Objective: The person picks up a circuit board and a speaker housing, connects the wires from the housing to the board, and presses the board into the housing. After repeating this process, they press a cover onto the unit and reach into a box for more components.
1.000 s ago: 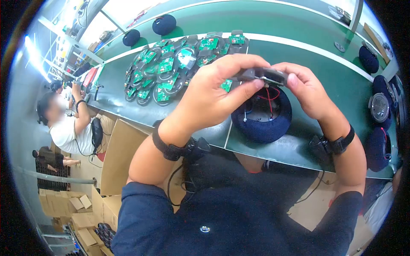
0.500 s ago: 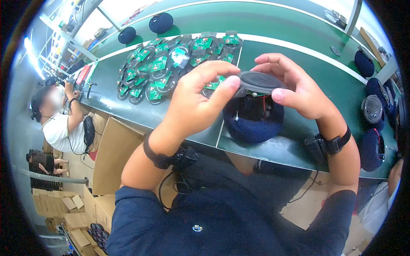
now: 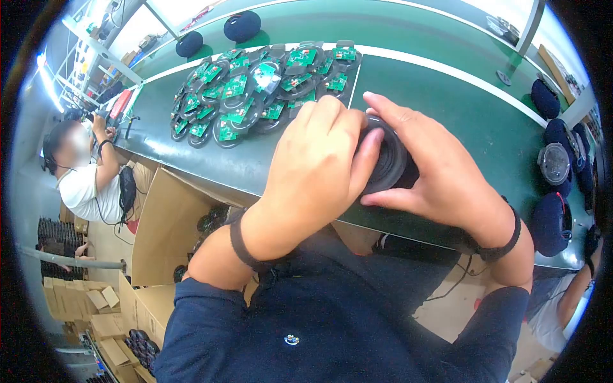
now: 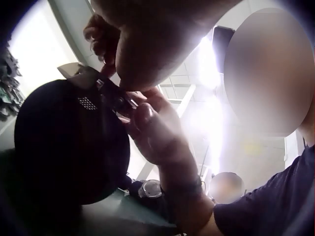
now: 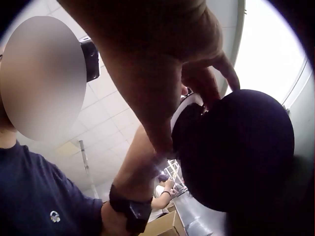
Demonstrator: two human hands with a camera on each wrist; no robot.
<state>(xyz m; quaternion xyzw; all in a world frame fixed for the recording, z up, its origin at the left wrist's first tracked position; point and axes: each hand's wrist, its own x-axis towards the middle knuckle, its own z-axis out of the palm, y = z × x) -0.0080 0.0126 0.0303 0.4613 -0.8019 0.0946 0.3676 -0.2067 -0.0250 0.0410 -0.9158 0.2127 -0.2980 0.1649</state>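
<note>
A black round disc (image 3: 391, 158) is held tilted between both hands, over a dark round padded body (image 4: 64, 142). The left hand (image 3: 316, 156) pinches its left side, thumb along the face and fingers bent over the edge. Around its right side curls the right hand (image 3: 440, 169), thumb at the near edge and fingers at the far edge. From the right wrist view, the padded body (image 5: 241, 152) is beside the fingers; the head view hides most of it. Whether disc and body touch, I cannot tell.
Black discs with green circuit boards (image 3: 235, 86) lie piled on the green table (image 3: 440, 96), left of the hands. Dark padded bodies (image 3: 550, 223) line its right side; two more (image 3: 242, 27) stand at the back. A cardboard box (image 3: 169, 230) and a seated person are at left.
The disc has gone from nearly flat to steeply tilted and come down nearer the person. Both hands moved down with it and closed in around it, covering the padded body from above.
</note>
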